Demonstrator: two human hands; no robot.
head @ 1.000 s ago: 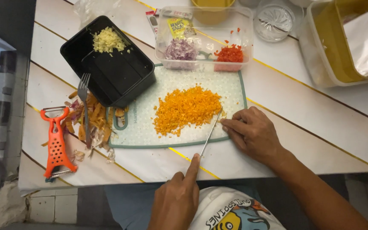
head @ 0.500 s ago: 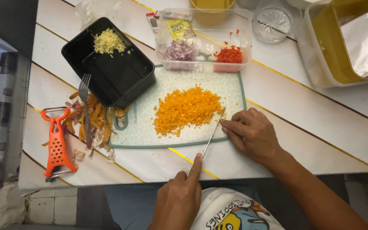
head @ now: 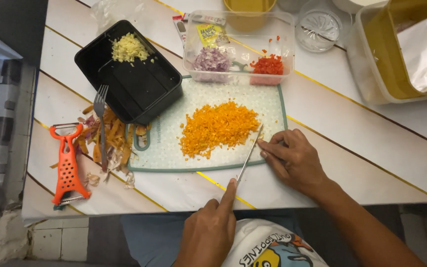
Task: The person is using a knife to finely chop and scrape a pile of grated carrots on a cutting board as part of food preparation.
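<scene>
Meanwhile, a person's left hand [head: 208, 232] is gripping the handle of a knife [head: 249, 154], forefinger stretched along its spine, while the right hand [head: 292, 158] is lying half-open, its fingertips [head: 263, 144] pressing the blade near the tip. The blade is slanting across the near right edge of a pale green cutting board [head: 169, 148] on the white bench [head: 371, 133], beside a heap of finely chopped orange vegetable [head: 218, 127]. Farther left, a fork [head: 101, 123] is resting on a pile of peelings [head: 112, 141], beside an orange peeler [head: 66, 165] and a black tray [head: 139, 84].
</scene>
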